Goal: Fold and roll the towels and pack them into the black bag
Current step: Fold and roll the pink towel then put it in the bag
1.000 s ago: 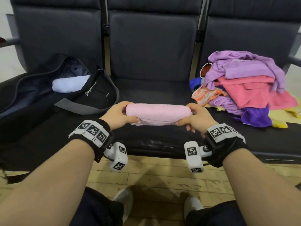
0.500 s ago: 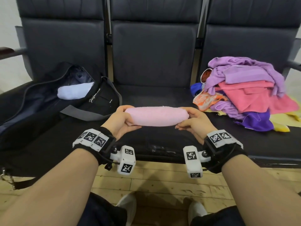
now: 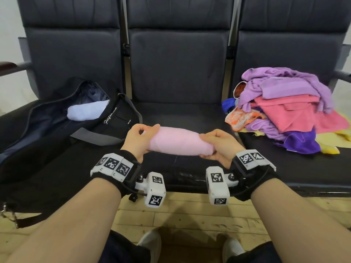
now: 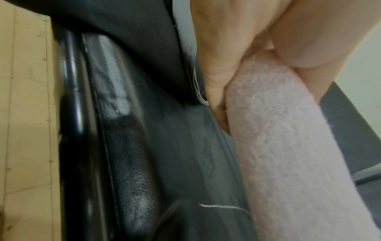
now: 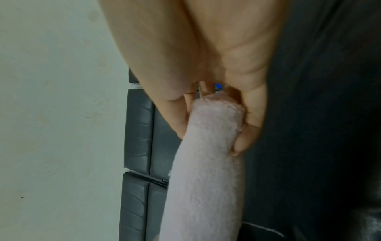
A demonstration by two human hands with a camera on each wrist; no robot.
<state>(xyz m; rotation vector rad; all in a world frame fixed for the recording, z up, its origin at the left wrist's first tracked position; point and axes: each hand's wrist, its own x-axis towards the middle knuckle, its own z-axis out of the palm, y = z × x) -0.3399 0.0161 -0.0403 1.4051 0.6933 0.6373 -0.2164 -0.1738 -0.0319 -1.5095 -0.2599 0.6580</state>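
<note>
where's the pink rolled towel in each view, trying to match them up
Head: pink rolled towel at centre, held level between left hand and right hand.
Left wrist: runs from upper centre to lower right.
Right wrist: runs from centre to the bottom edge.
Shared landmark: the black seat.

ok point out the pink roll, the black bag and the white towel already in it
pink roll [image 3: 174,141], head view, middle of the roll
black bag [image 3: 121,122], head view, front panel by the lettering
white towel [image 3: 86,112], head view, its middle
</note>
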